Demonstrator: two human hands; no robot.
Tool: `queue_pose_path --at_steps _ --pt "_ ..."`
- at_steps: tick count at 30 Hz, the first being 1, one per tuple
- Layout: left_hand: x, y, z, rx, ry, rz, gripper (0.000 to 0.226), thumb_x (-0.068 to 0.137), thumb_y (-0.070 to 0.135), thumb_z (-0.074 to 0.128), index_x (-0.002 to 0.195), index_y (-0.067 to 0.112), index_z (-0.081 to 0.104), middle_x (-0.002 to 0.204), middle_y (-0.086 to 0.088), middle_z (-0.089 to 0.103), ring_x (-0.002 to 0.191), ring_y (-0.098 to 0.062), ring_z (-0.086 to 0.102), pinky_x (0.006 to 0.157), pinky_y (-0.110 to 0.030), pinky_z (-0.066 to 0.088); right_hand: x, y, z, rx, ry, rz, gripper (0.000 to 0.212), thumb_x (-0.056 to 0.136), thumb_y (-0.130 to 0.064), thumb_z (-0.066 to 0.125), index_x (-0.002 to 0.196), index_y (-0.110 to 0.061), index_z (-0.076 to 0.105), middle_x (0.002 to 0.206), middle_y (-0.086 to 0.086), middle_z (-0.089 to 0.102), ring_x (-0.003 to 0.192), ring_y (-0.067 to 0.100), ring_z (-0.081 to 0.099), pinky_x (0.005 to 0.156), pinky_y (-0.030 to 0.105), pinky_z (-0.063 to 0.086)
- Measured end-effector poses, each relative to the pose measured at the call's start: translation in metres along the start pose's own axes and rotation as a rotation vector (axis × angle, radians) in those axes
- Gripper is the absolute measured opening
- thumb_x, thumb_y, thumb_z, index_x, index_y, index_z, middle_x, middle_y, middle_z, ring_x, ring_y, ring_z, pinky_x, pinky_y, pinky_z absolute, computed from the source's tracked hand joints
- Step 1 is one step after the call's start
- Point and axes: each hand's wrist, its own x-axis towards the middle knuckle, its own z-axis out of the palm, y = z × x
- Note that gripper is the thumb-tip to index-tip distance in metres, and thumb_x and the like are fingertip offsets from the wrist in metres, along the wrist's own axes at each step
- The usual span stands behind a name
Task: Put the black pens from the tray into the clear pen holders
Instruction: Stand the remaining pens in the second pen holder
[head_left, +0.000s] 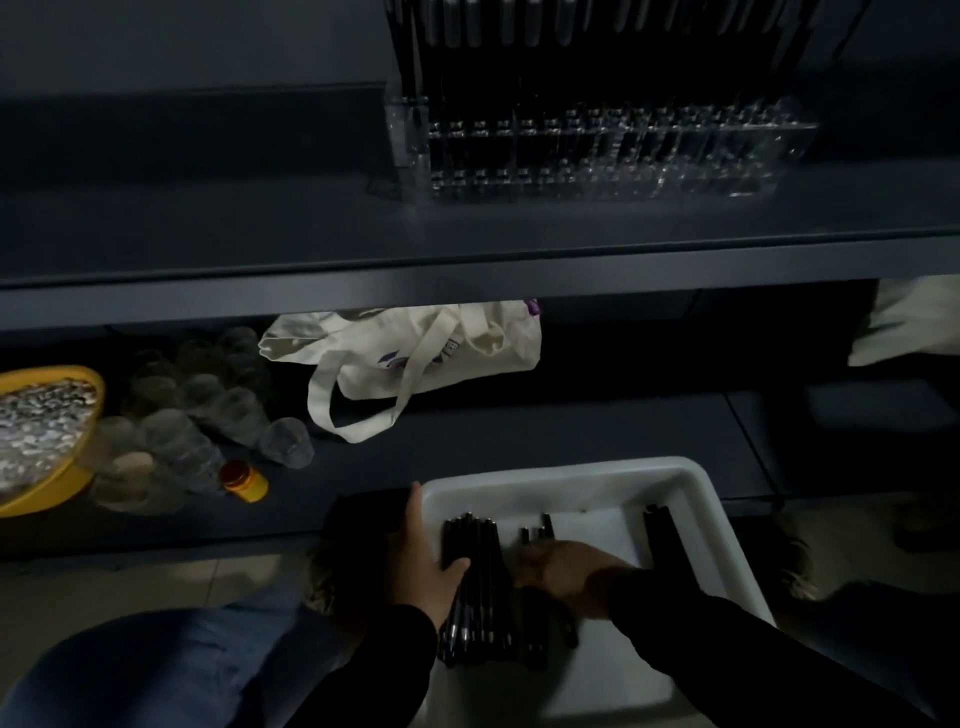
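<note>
Blue-jeaned knee (156, 670) bottom left, closest to camera, person crouching. Two black sleeves reach forward into a white tray (696, 499) sitting at the front edge of the lower shelf (519, 436).

Left hand (423, 564) sits at the tray's left wall, thumb curled over a bundle of black pens (478, 587), fingers wrapped under or behind it; it grips the bundle, pens lying lengthwise, tips pointing away from the camera. Right hand (563, 569) lies palm-down over a second, looser group of pens (537, 535) in the tray middle; fingers blurred and dark, cannot tell if it pinches any or just rests on them. A further dark stack (660, 540) leans by the tray's right wall, apart from both hands.

Clear pen holders (597, 150) stand on the upper shelf (467, 260), well above and behind the tray, already packed with upright black pens; leftmost compartment looks less full.

Lower shelf, left of tray: yellow bowl (57, 483) with speckled silvery contents, cluster of clear plastic cups (208, 410) lying on their sides, small bottle with yellow body and red-orange cap (241, 480) just beside the cups. White tote bag (415, 353) with purple print lies behind, handles trailing forward. Another pale object (914, 327) at far right edge, partly cut off. Scene very dim overall.
</note>
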Motion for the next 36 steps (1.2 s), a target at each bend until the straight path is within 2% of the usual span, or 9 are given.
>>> queue_pose_path --at_steps 3,7,11,14,18,23,29,32,36 --pt "0.000 0.002 -0.001 0.024 -0.015 -0.020 0.106 0.081 0.008 0.071 0.149 0.034 -0.005 0.154 -0.006 0.025 0.138 -0.025 0.032 0.108 -0.035 0.032 -0.016 -0.006 -0.010 -0.150 -0.035 -0.031 0.040 0.091 -0.048 0.050 0.129 -0.036 0.053 0.134 -0.006 0.052 0.122 0.016 0.048 0.108 0.035 0.037" --pt "-0.003 0.014 -0.009 0.125 0.017 0.000 0.104 0.079 0.025 0.074 0.150 0.030 -0.002 0.157 -0.006 0.006 0.144 -0.025 0.014 0.116 -0.039 0.023 -0.048 -0.018 -0.034 -0.308 0.161 -0.231 0.034 0.085 -0.050 0.044 0.107 -0.030 0.061 0.115 -0.002 0.057 0.107 0.015 0.052 0.090 0.022 0.037" --pt "-0.005 0.051 -0.035 0.105 0.083 0.131 0.091 0.080 0.023 0.074 0.150 0.024 0.015 0.156 -0.002 0.009 0.143 -0.021 0.018 0.114 -0.032 0.024 -0.082 -0.032 -0.074 -0.423 0.391 -0.459 0.018 0.091 -0.014 0.046 0.105 -0.016 0.058 0.102 -0.010 0.051 0.092 0.004 0.047 0.080 0.014 0.032" --pt "-0.009 0.092 -0.060 0.039 0.200 0.299 0.080 0.079 0.016 0.074 0.145 0.023 0.028 0.150 0.004 0.019 0.140 -0.016 0.024 0.111 -0.026 0.026 -0.111 -0.051 -0.111 -0.355 0.519 -0.571 0.014 0.090 -0.014 0.050 0.100 -0.021 0.057 0.092 -0.018 0.049 0.081 -0.001 0.047 0.074 0.006 0.034" --pt "-0.007 0.151 -0.097 0.032 0.466 0.558 0.072 0.075 0.006 0.077 0.137 0.015 0.042 0.139 0.003 0.035 0.132 -0.018 0.036 0.105 -0.024 0.029 -0.158 -0.090 -0.152 -0.189 0.630 -0.659 0.014 0.087 -0.009 0.059 0.088 -0.022 0.055 0.081 -0.015 0.056 0.073 0.000 0.052 0.072 0.017 0.045" --pt "0.000 0.222 -0.140 -0.039 0.531 0.627 0.065 0.087 0.022 0.067 0.142 0.026 0.033 0.146 0.008 0.026 0.132 -0.011 0.032 0.114 -0.029 0.027 -0.204 -0.133 -0.186 0.103 0.683 -0.740 0.018 0.090 -0.011 0.062 0.083 -0.016 0.046 0.065 -0.010 0.047 0.063 0.004 0.042 0.062 0.021 0.038" --pt "0.032 0.262 -0.162 -0.041 0.303 0.535 0.076 0.084 0.031 0.070 0.145 0.032 0.024 0.138 0.007 0.030 0.123 -0.015 0.041 0.109 -0.034 0.036 -0.217 -0.171 -0.201 0.309 0.639 -0.814 0.014 0.090 -0.009 0.061 0.083 -0.013 0.049 0.069 -0.003 0.049 0.068 0.013 0.045 0.067 0.026 0.038" --pt "0.049 0.259 -0.163 -0.053 0.208 0.555 0.074 0.080 0.029 0.074 0.138 0.039 0.029 0.128 0.008 0.031 0.120 -0.015 0.042 0.106 -0.033 0.038 -0.219 -0.180 -0.208 0.354 0.631 -0.761 0.004 0.093 -0.013 0.057 0.091 -0.010 0.060 0.069 -0.005 0.058 0.067 0.007 0.054 0.067 0.021 0.043" --pt "0.069 0.256 -0.162 -0.011 0.190 0.571 0.074 0.079 0.037 0.073 0.130 0.050 0.021 0.127 0.013 0.030 0.112 -0.009 0.044 0.097 -0.023 0.038 -0.216 -0.188 -0.224 0.334 0.671 -0.694 0.015 0.097 -0.013 0.050 0.095 -0.012 0.065 0.073 -0.006 0.065 0.062 -0.002 0.056 0.062 0.016 0.044"
